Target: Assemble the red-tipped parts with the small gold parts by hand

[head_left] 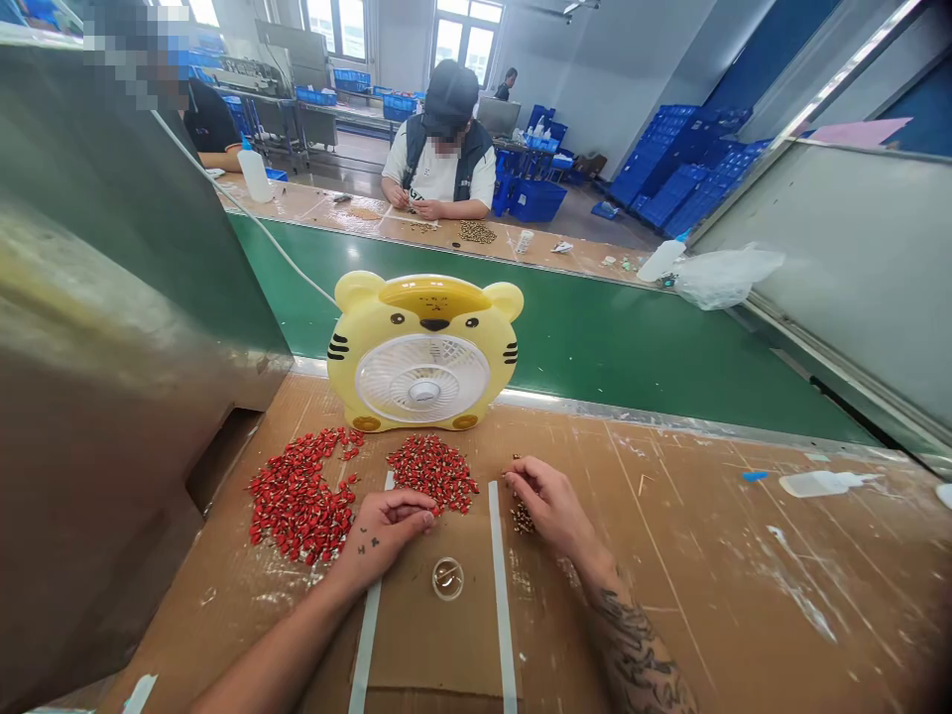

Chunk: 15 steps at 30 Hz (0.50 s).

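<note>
My left hand [392,531] is closed in a pinch at the near edge of a pile of small red pieces [433,472] with gold-coloured parts. A small red piece [436,511] shows at its fingertips. My right hand [548,499] is pinched too, over a little heap of small brass-coloured pieces [523,518]; whatever is between its fingertips is too small to make out. Between my forearms, a small round clear dish [447,579] with a little liquid and a thin stick-like thing in it rests on a cardboard sheet [438,654] taped along both sides.
A larger red pile [301,501] lies left. Behind stands a yellow tiger-faced fan [423,352]. A metal cabinet [126,327] bounds the left; a white squeeze bottle [822,483] lies right. Beyond the green belt [595,347], a person [442,149] works at the opposite bench.
</note>
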Motion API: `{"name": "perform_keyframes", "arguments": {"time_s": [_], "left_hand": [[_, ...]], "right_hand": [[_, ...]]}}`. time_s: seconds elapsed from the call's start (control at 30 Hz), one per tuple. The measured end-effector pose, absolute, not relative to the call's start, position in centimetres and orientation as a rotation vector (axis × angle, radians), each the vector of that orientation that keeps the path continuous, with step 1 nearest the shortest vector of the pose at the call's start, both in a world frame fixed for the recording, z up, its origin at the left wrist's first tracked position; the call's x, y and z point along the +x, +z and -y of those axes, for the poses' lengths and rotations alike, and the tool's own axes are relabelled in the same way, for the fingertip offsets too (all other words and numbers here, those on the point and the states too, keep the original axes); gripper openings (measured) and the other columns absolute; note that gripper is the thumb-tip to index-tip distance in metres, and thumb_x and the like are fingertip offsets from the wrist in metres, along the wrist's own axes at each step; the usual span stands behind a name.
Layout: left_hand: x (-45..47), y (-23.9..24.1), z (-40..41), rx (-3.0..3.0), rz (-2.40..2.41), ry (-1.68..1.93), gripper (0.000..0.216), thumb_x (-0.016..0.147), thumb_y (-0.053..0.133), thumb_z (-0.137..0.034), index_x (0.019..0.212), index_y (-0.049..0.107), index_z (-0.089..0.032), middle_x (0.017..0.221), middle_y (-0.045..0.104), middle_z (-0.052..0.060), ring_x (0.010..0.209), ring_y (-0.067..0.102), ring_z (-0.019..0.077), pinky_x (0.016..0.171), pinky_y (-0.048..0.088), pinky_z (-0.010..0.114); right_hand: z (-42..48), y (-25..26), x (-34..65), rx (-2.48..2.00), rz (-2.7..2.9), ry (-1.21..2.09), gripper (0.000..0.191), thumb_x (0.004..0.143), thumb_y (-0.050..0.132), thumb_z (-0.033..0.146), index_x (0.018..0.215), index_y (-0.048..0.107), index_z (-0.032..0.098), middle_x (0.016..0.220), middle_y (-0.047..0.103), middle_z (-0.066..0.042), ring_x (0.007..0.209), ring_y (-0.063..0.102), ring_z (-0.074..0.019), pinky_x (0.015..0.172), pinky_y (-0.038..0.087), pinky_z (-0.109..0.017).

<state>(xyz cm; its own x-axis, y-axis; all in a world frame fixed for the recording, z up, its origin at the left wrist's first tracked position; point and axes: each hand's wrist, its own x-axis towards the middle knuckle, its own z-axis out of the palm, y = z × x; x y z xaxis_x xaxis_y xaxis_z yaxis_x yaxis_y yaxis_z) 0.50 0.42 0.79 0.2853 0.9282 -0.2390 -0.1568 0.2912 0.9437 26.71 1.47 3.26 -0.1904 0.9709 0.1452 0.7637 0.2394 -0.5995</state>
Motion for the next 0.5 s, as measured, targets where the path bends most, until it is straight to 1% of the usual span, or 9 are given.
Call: {"name": "perform_keyframes", "arguments": {"time_s": [0.07, 0.13, 0.23, 0.37, 0.5], "left_hand": [[0.7, 0.7, -0.2, 1.034, -1.025, 0.994, 0.023, 0.069, 0.080, -0.033, 0.082, 0.076, -0.015, 0.076, 0.074, 0.006, 0.066, 0.068, 0.0173, 0.067, 0.055, 0.028], [0.9, 0.6, 0.1, 1.112, -1.051, 1.059, 0.020, 0.071, 0.078, -0.033, 0.082, 0.077, -0.016, 0.082, 0.074, 0.007, 0.067, 0.068, 0.0175, 0.067, 0.056, 0.028], [0.9, 0.7, 0.3, 1.231, -1.084, 1.113, 0.016, 0.077, 0.075, -0.030, 0.085, 0.078, -0.017, 0.090, 0.074, 0.009, 0.074, 0.068, 0.0186, 0.069, 0.056, 0.028], [0.6, 0.8, 0.5, 1.310, -1.124, 1.156, 0.013, 0.080, 0.073, -0.028, 0.087, 0.078, -0.019, 0.091, 0.074, 0.008, 0.079, 0.068, 0.0197, 0.070, 0.055, 0.027], [0.6, 0.8, 0.4, 1.420, -1.114, 1.184, 0.011, 0.082, 0.070, -0.025, 0.088, 0.078, -0.020, 0.091, 0.075, 0.009, 0.085, 0.068, 0.0210, 0.077, 0.055, 0.029]], "right_hand": [[-0.4, 3.3, 24.7, -1.512, 1.918, 0.607, 0.023, 0.100, 0.046, 0.029, 0.089, 0.063, 0.018, 0.080, 0.066, -0.004, 0.072, 0.060, -0.0171, 0.065, 0.047, -0.027], [0.4, 3.3, 22.6, -1.420, 1.852, 0.685, 0.022, 0.100, 0.048, 0.030, 0.089, 0.064, 0.020, 0.083, 0.067, -0.004, 0.077, 0.062, -0.0179, 0.070, 0.048, -0.028], [1.1, 3.3, 19.9, -1.316, 1.832, 0.700, 0.018, 0.100, 0.046, 0.027, 0.093, 0.062, 0.020, 0.086, 0.066, -0.004, 0.081, 0.061, -0.0181, 0.074, 0.047, -0.029], [1.4, 3.2, 18.3, -1.261, 1.890, 0.628, 0.017, 0.101, 0.045, 0.024, 0.093, 0.060, 0.021, 0.087, 0.064, -0.005, 0.083, 0.060, -0.0188, 0.075, 0.046, -0.030], [1.5, 3.2, 18.0, -1.255, 1.938, 0.581, 0.016, 0.101, 0.045, 0.022, 0.095, 0.059, 0.021, 0.087, 0.063, -0.005, 0.083, 0.059, -0.0191, 0.074, 0.046, -0.031]]}}
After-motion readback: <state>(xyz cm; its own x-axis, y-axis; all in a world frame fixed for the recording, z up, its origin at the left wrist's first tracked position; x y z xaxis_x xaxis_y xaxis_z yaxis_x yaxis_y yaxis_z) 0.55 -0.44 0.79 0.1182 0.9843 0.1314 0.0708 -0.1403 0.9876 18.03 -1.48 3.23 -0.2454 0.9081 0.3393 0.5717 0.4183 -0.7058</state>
